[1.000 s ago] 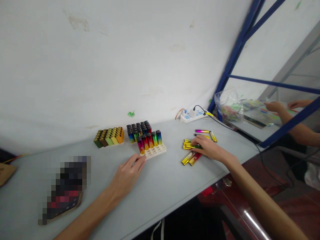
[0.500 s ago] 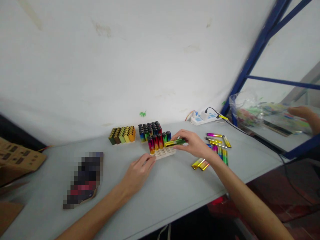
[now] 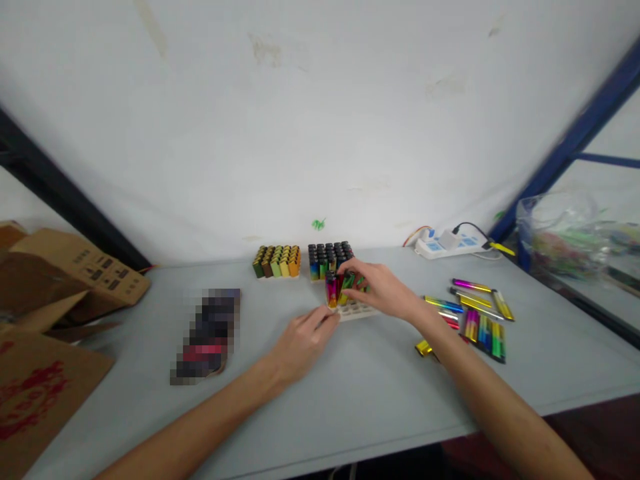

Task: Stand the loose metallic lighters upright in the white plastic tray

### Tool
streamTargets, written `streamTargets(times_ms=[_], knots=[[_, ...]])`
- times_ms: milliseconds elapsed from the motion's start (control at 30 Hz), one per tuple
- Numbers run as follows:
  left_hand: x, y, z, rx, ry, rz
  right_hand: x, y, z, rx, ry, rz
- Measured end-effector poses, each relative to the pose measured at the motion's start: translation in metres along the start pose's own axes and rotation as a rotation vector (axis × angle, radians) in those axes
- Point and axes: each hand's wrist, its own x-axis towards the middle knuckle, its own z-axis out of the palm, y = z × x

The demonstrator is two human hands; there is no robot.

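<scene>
A white tray with round holes [image 3: 356, 312] lies on the table, with shiny coloured lighters standing in its back part. My left hand [image 3: 306, 340] has its fingers closed on the tray's near left corner. In my right hand [image 3: 383, 288], a green and yellow lighter [image 3: 346, 288] is pinched, tilted over the tray beside a pink and orange lighter [image 3: 331, 291] that stands upright. My right fingers hide some of the lighters in the tray. To the right, several loose shiny lighters [image 3: 471, 325] lie flat on the table, some partly behind my right forearm.
Behind the tray stands a full block of black-topped lighters [image 3: 327, 257], with a gold-topped block [image 3: 277, 260] to its left. A power strip [image 3: 450, 244] lies by the wall. A pixelated dark object [image 3: 207, 337] and cardboard boxes [image 3: 90, 267] are at left; a plastic bag [image 3: 563, 227] is at right.
My right hand has brought the green and yellow lighter left and turned it from lying level to nearly upright over the tray. My left hand stays at the corner. The view has swung left.
</scene>
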Motion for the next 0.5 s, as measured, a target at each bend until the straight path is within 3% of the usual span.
streamTargets(times_ms=[200,400,500], knots=[[0.000,-0.001,0.001,0.032,0.007,0.019,-0.007,0.005,0.006,-0.016,0.015,0.020],[0.000,-0.001,0.001,0.030,-0.026,0.031,-0.011,0.011,0.010,-0.041,0.201,-0.218],[0.000,-0.001,0.001,0.035,-0.009,0.038,-0.010,0.012,0.014,-0.035,0.236,-0.258]])
